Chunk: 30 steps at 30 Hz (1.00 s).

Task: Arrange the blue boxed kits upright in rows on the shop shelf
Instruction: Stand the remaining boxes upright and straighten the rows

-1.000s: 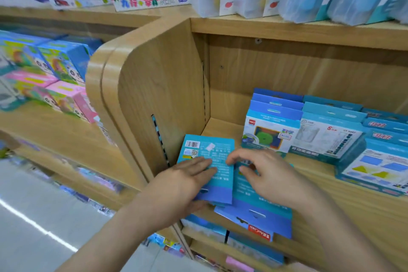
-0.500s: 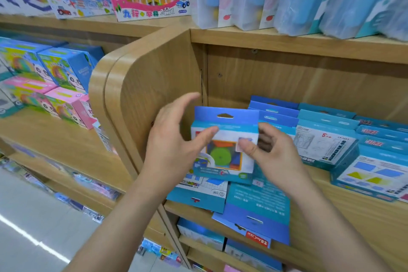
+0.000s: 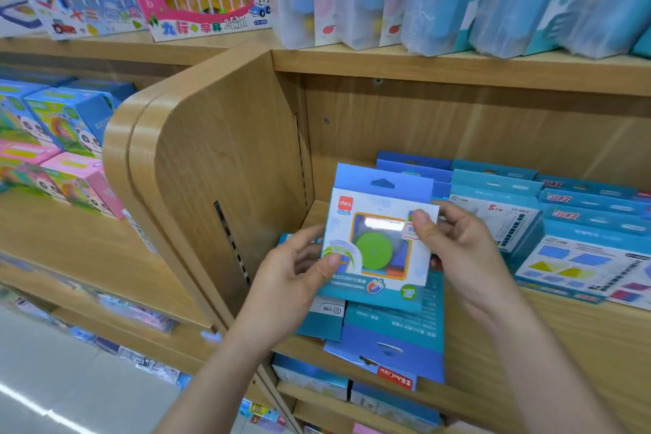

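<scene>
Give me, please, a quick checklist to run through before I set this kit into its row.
1. Grip: left hand and right hand both pinch the held kit by its sides: ok.
2. Held kit upright, window front facing me: ok.
3. Landing spot in front of the upright blue row: hidden behind the held kit: cannot tell.
4. Flat kits lie face down, the lowest overhanging the shelf edge: not ok.
5. Teal row alongside stands upright: ok.
</scene>
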Tool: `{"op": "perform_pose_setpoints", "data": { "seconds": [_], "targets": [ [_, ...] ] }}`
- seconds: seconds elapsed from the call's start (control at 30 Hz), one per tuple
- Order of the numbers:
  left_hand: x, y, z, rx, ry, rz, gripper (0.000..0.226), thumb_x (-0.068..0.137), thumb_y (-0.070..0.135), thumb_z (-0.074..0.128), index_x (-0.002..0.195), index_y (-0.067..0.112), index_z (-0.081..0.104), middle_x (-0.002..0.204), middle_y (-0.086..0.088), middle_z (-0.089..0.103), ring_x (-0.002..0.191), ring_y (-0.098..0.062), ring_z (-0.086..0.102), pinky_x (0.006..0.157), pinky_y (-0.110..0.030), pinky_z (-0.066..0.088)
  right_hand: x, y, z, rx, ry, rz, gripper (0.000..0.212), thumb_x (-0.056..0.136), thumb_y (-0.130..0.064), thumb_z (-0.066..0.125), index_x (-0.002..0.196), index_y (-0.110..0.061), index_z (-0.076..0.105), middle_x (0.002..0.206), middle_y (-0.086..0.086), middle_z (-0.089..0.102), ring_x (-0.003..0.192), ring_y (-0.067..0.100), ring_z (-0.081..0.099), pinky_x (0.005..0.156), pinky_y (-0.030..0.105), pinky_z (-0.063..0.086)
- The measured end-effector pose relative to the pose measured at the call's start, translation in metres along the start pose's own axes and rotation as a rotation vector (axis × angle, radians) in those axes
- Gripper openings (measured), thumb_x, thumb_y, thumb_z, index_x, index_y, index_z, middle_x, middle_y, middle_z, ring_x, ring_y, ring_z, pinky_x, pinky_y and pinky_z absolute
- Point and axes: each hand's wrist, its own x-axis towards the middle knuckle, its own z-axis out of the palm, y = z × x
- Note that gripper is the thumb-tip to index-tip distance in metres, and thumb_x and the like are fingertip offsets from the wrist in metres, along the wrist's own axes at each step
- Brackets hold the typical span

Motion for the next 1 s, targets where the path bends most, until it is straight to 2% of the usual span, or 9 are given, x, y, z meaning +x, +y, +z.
{"op": "perform_pose_setpoints", "data": {
  "seconds": [0.1,0.2,0.27,0.33,0.43,0.47,0.6,0.77,1.0],
  "targets": [
    [0.000,-0.010,0.010,0.409,-0.065,0.125,0.034,0.090,0.030,0.060,0.123,0.034,0.057,0.118,0.022,0.062,0.112,0.004,0.053,0.091,-0.018,0.045,0.002,-0.015,-0.029,-0.018,0.150,-0.113,0.025,0.077,-0.032,0.065,0.097,-0.016,0.064,0.077,-0.008,0.074,0.065,0.005,0.068,0.051,0.017,0.051],
    [0.000,-0.020,0.019,0.680,-0.115,0.211,0.039,0.090,0.036,0.060,0.128,0.032,0.055,0.133,0.018,0.050,0.126,-0.002,0.039,0.106,-0.020,0.032,0.006,-0.034,-0.064,-0.049,0.309,-0.215,0.047,0.060,-0.057,0.069,0.092,-0.023,0.063,0.072,-0.012,0.071,0.061,0.006,0.063,0.049,0.018,0.047],
    [0.002,-0.022,0.022,0.768,-0.158,0.214,0.042,0.091,0.039,0.056,0.132,0.031,0.051,0.139,0.016,0.045,0.130,-0.005,0.034,0.107,-0.020,0.027,0.007,-0.045,-0.076,-0.086,0.328,-0.254,0.048,0.060,-0.066,0.069,0.091,-0.031,0.065,0.077,-0.012,0.071,0.068,0.011,0.061,0.054,0.024,0.046],
    [0.010,-0.024,0.024,0.846,-0.199,0.222,0.045,0.092,0.044,0.053,0.135,0.032,0.048,0.144,0.015,0.040,0.133,-0.007,0.030,0.108,-0.022,0.024,0.010,-0.047,-0.078,-0.098,0.309,-0.286,0.039,0.066,-0.059,0.067,0.092,-0.030,0.063,0.078,-0.014,0.071,0.067,0.006,0.062,0.053,0.021,0.045],
    [0.029,-0.023,0.036,0.972,-0.288,0.254,0.055,0.089,0.053,0.051,0.138,0.033,0.041,0.151,0.009,0.032,0.139,-0.012,0.024,0.112,-0.031,0.024,0.015,-0.040,-0.067,-0.099,0.241,-0.289,0.005,0.091,-0.022,0.056,0.096,-0.023,0.055,0.074,-0.017,0.070,0.064,-0.003,0.063,0.053,0.012,0.047],
    [0.036,-0.022,0.041,1.037,-0.339,0.252,0.060,0.088,0.057,0.050,0.141,0.032,0.037,0.152,0.007,0.029,0.140,-0.014,0.021,0.113,-0.037,0.023,0.017,-0.036,-0.062,-0.116,0.227,-0.295,0.010,0.093,-0.014,0.053,0.096,-0.023,0.054,0.075,-0.018,0.071,0.066,-0.004,0.063,0.055,0.012,0.048],
    [0.064,-0.010,0.062,1.230,-0.553,0.171,0.081,0.081,0.070,0.048,0.143,0.023,0.027,0.149,-0.002,0.032,0.137,-0.024,0.028,0.111,-0.052,0.020,0.025,-0.024,-0.045,-0.179,0.112,-0.285,0.020,0.082,-0.024,0.059,0.102,-0.023,0.056,0.092,-0.011,0.073,0.086,0.003,0.067,0.071,0.018,0.052],
    [0.083,0.006,0.080,1.328,-0.742,0.124,0.092,0.071,0.079,0.051,0.135,0.015,0.035,0.137,-0.008,0.046,0.126,-0.028,0.042,0.103,-0.047,0.035,0.034,-0.004,-0.034,-0.269,0.060,-0.266,0.020,0.090,-0.010,0.060,0.102,-0.025,0.056,0.105,-0.007,0.068,0.096,0.005,0.064,0.080,0.019,0.051],
    [0.068,0.002,0.081,1.376,-0.735,0.186,0.084,0.079,0.072,0.049,0.132,0.008,0.037,0.130,-0.015,0.049,0.119,-0.032,0.045,0.097,-0.041,0.039,0.038,0.022,-0.036,-0.527,0.151,-0.257,0.028,0.085,-0.015,0.068,0.111,-0.022,0.061,0.107,-0.002,0.063,0.103,0.009,0.058,0.094,0.018,0.043]
  ]
}}
